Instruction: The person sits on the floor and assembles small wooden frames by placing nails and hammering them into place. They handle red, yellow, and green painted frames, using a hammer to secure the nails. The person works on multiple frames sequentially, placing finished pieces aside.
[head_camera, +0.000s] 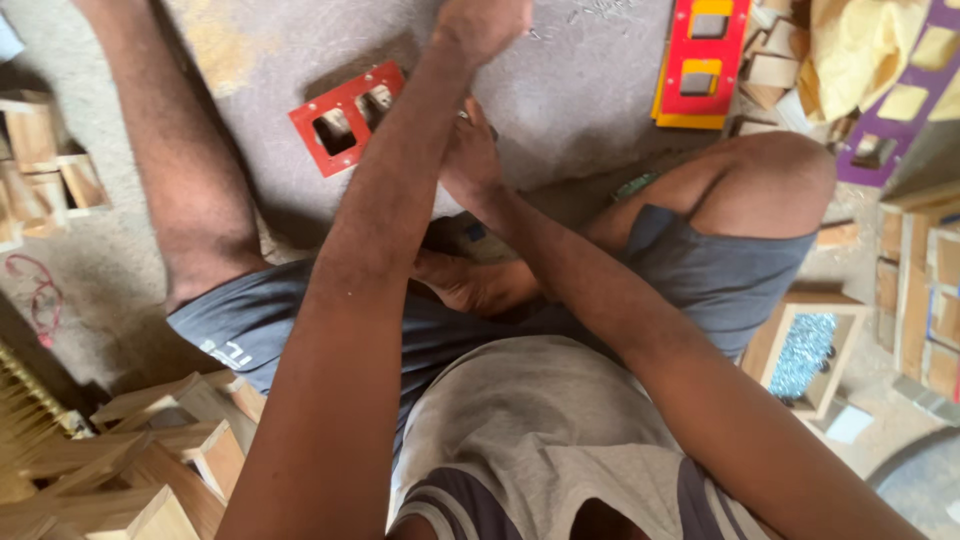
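Head cam looks down on a person who sits on the grey floor (590, 90), legs apart, grey-blue shorts and grey shirt. Both arms go forward to the far middle of the scene.

Left hand (482, 25) is at the far edge of the view, closed like a fist; what it holds I cannot tell, the hand is a bit blurred and partly cut by the frame. Right hand (470, 155) is just under it, nearer to the body, fingers curled; a small metal piece shows at its far side, but if the grip is closed on it I cannot tell. The two hands are very near each other, approx. one above the other.

Red frame (345, 115) with two square holes lies flat on the floor just left of the hands, near the left forearm, not touched by any hand. A foot (470, 285) rests under the arms, close to the body.

Other things: a red and yellow frame (705, 60) far right, a purple frame (920, 95) at far right corner, a yellow cloth (850, 50) between them, wooden blocks (40, 165) at left, wooden pieces (150, 450) near left, and a wooden box (810, 350) w/ blue glitter inside at right.
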